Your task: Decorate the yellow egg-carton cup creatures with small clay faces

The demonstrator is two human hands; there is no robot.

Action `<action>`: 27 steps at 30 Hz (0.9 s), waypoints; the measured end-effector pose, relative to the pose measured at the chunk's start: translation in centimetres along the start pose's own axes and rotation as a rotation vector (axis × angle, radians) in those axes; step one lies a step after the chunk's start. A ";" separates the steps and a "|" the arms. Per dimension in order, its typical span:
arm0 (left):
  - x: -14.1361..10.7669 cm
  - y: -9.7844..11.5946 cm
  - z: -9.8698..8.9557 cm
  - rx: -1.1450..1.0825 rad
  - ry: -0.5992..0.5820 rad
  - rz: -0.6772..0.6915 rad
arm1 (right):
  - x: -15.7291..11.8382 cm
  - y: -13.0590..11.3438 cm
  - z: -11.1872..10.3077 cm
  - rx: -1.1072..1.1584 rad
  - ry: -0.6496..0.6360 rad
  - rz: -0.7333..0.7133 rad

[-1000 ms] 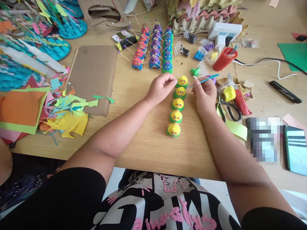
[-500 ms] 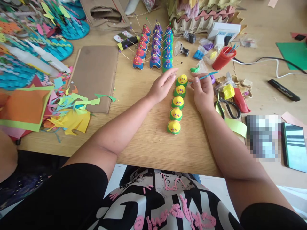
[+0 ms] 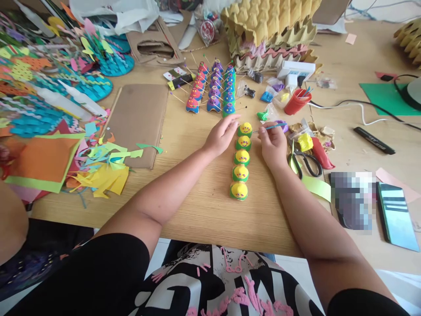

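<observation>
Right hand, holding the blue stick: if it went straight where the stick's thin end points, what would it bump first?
Probably the farthest yellow smiley head in the row. The blue stick in the right hand aims there, though I can't tell how near its tip is.

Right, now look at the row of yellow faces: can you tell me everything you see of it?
The row of yellow faces is five small domes, yellow above and green round the base, each with a smile and small coloured dots. They look made of soft clay. They stand upright on the wooden table, close together, in a line leading away from the person. The far end lies between the left hand and the right hand; whether the left fingertips touch it is unclear.
</observation>
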State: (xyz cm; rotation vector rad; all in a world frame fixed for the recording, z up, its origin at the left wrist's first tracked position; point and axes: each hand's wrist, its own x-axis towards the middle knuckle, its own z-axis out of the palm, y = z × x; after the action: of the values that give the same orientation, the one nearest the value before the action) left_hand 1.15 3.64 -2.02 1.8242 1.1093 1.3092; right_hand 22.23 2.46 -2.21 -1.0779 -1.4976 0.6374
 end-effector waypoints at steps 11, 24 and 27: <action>0.0 0.4 0.3 -0.005 0.034 -0.049 | 0.4 -1.7 -2.1 -0.665 -0.312 -0.106; 0.0 0.1 0.3 -0.029 0.046 -0.062 | 0.0 -2.3 -2.1 -0.720 -0.161 -0.111; 0.1 0.0 0.3 -0.040 0.055 -0.053 | 0.2 -1.7 -2.3 -0.657 0.037 -0.116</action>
State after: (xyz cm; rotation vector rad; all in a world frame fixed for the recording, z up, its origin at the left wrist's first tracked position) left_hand 1.44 3.68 -2.04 1.7280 1.1448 1.3490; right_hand 23.98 1.54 -0.17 -1.4651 -1.7715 0.0268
